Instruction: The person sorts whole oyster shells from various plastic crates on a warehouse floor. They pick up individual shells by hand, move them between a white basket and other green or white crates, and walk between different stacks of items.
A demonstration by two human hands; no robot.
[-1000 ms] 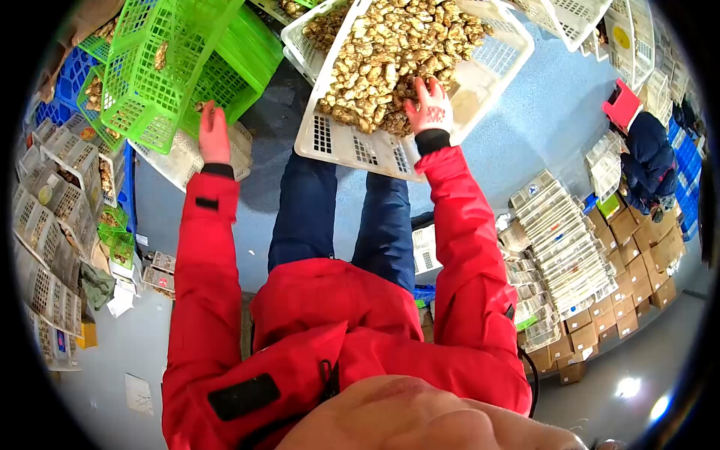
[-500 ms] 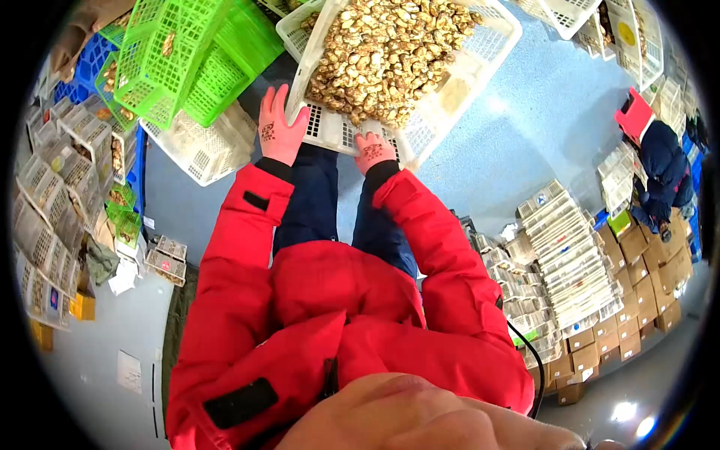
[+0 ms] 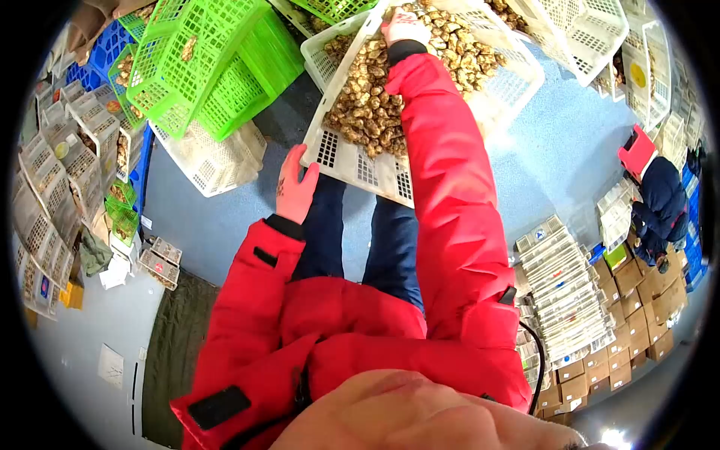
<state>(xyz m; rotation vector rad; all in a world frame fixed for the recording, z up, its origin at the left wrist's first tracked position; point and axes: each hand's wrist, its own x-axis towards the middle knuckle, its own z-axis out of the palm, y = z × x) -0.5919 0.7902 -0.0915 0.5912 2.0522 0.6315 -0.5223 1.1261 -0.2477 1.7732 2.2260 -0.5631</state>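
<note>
A white perforated crate [image 3: 360,171] holds a large heap of brown, knobbly pieces [image 3: 367,112] that look like roots or shellfish. My left hand [image 3: 295,186], in a pink glove, is at the crate's near left corner with its thumb and fingers apart, holding nothing. My right hand [image 3: 406,28] reaches over the heap to the far part of the crate. Its fingers point down at the pieces, and whether they grip any cannot be made out.
Green crates [image 3: 225,82] stand at the upper left above a white crate [image 3: 206,161]. More white crates [image 3: 562,281] and cardboard boxes [image 3: 637,330] are stacked at the right. A person in dark clothes [image 3: 661,196] bends near them.
From the crate's near edge my right hand has moved far across the heap. My left hand moved right from the green crates to the white crate's corner.
</note>
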